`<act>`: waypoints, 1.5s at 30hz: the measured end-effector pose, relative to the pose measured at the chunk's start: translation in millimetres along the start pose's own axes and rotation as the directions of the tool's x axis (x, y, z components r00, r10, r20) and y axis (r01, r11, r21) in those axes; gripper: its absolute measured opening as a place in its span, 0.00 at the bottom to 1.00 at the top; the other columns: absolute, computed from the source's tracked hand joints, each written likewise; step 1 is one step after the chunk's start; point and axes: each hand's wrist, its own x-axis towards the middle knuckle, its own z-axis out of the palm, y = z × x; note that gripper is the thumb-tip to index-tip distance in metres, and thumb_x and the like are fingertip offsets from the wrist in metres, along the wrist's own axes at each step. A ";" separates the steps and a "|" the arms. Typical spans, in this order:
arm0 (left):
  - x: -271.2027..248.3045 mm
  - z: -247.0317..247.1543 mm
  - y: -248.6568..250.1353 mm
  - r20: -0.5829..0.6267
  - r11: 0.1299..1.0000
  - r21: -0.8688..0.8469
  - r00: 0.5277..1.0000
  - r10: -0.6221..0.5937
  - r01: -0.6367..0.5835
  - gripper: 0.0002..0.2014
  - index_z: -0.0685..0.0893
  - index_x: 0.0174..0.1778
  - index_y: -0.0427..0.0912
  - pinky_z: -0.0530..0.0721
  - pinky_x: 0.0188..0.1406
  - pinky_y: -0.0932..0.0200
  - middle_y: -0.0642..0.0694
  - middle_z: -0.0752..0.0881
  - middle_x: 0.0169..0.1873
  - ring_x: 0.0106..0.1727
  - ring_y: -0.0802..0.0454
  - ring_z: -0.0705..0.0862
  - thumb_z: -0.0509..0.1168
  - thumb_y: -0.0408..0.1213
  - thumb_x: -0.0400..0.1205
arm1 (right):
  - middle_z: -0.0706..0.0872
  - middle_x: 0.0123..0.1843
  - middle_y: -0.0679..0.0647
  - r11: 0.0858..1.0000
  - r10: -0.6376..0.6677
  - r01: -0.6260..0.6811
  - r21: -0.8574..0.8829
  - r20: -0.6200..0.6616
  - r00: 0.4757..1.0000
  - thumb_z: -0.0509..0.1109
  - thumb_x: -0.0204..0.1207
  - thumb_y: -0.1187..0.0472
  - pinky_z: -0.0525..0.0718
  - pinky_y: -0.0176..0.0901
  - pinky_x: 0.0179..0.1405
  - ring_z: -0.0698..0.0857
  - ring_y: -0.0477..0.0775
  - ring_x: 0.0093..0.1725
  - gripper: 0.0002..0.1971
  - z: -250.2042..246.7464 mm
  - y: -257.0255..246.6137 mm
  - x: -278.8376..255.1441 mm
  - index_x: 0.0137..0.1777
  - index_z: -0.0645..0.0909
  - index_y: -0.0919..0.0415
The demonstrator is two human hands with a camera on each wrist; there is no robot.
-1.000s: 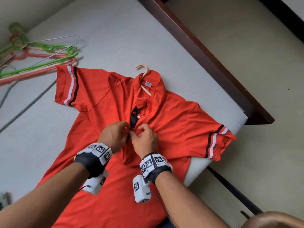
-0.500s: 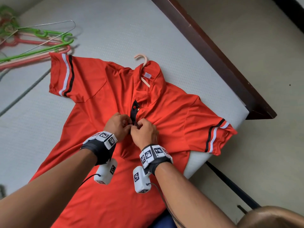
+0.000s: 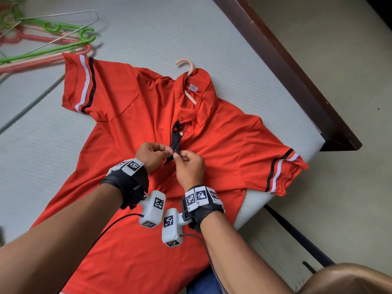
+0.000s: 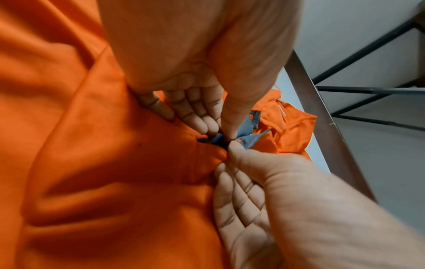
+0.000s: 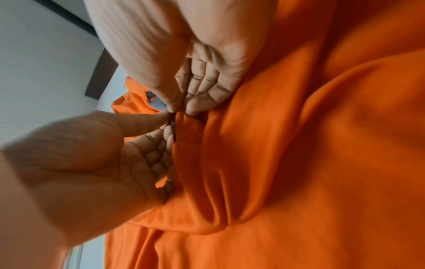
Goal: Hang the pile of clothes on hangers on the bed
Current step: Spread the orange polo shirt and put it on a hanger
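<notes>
A red polo shirt point(image 3: 131, 115) with striped sleeve cuffs lies face up on the bed, spread flat. A pale pink hanger point(image 3: 187, 66) sits inside it, its hook poking out above the collar. Both hands meet at the lower end of the dark placket point(image 3: 177, 143), below a red button point(image 3: 175, 129). My left hand point(image 3: 168, 150) pinches the placket's left edge between thumb and fingers point(image 4: 207, 123). My right hand point(image 3: 180, 154) pinches the opposite red edge point(image 5: 184, 116). The wrist views show the fingertips pressed together on bunched cloth.
Several green, pink and wire hangers point(image 3: 53, 39) lie heaped at the mattress's point(image 3: 159, 28) far left. A dark wooden bed frame point(image 3: 286, 66) runs along the right edge, with bare floor point(image 3: 350, 187) beyond. The shirt's right sleeve point(image 3: 282, 172) hangs over the mattress corner.
Both hands stay pinched at the same spot on the placket, with only small finger movements. The head view has shifted, so the shirt sits a little higher in frame.
</notes>
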 end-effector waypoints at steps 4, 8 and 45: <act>-0.1 -0.7 -0.5 0.050 0.997 -0.071 0.999 -0.023 0.026 0.10 0.86 0.35 0.43 0.69 0.16 0.73 0.58 0.79 0.16 0.15 0.66 0.71 0.69 0.28 0.82 | 0.87 0.29 0.44 0.999 0.001 -0.003 0.052 0.041 0.999 0.77 0.72 0.56 0.90 0.59 0.43 0.87 0.50 0.33 0.08 0.5 6.9 3.8 0.32 0.85 0.47; -3.5 2.9 2.8 0.007 1.000 -0.029 1.000 0.004 -0.004 0.08 0.87 0.37 0.42 0.69 0.15 0.74 0.59 0.78 0.14 0.13 0.65 0.71 0.70 0.30 0.81 | 0.88 0.27 0.44 0.991 0.055 -0.064 0.114 0.075 0.996 0.79 0.72 0.62 0.89 0.64 0.45 0.87 0.52 0.34 0.13 -2.4 8.8 7.2 0.30 0.86 0.45; 9.8 0.5 -15.1 0.023 0.999 -0.018 0.999 0.041 -0.041 0.09 0.87 0.35 0.47 0.77 0.26 0.65 0.55 0.83 0.22 0.22 0.61 0.76 0.72 0.33 0.81 | 0.89 0.32 0.51 0.927 0.215 -0.298 0.228 0.329 0.919 0.79 0.76 0.63 0.83 0.29 0.30 0.86 0.41 0.30 0.05 -17.4 1.8 20.5 0.39 0.88 0.58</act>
